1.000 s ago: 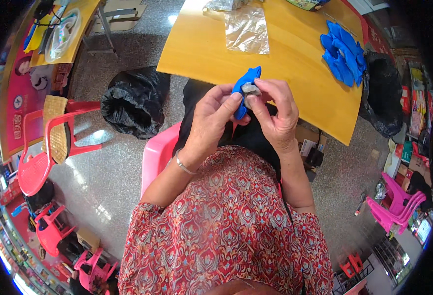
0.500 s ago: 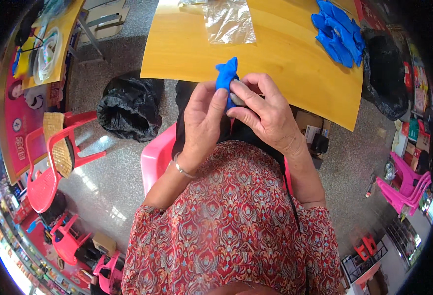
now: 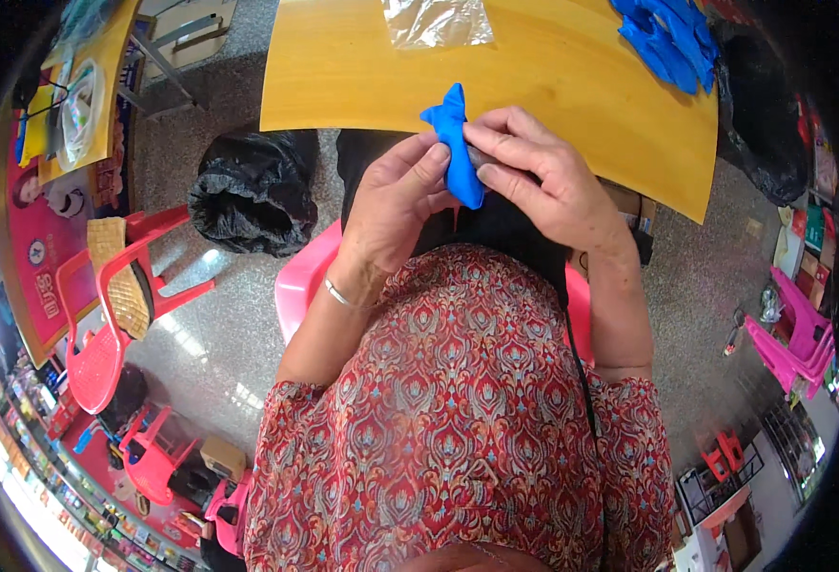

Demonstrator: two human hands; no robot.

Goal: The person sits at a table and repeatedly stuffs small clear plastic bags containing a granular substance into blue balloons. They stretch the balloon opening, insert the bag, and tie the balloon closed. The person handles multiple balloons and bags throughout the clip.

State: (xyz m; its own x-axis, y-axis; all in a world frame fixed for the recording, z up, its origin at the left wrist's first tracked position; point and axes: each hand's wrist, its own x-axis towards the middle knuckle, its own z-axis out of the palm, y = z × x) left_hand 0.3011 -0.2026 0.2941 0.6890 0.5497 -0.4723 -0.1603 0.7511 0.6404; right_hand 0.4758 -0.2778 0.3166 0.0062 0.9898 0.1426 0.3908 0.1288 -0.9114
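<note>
Blue piece [image 3: 460,172], one: held up, seen across the table's [image 3: 362,81] near edge; upper end pointed.
Left hand [image 3: 396,195]: thumb and fingers pinching the piece.
Right hand [image 3: 548,181]: fingers gripping a dark grey lump [image 3: 479,157] against its right side.
Clear plastic bag [image 3: 436,21]: well in from near edge.
Blue pile [image 3: 665,48]: by right edge.

The person's bare left hand [image 3: 396,195] pinched a small elongated blue piece [image 3: 459,164], while the bare right hand [image 3: 555,181] held a dark grey lump [image 3: 480,160] against its side; beyond them, a clear plastic sheet [image 3: 437,23] and a crumpled bright blue heap [image 3: 665,46] lay on the yellow wooden table [image 3: 553,81]
</note>
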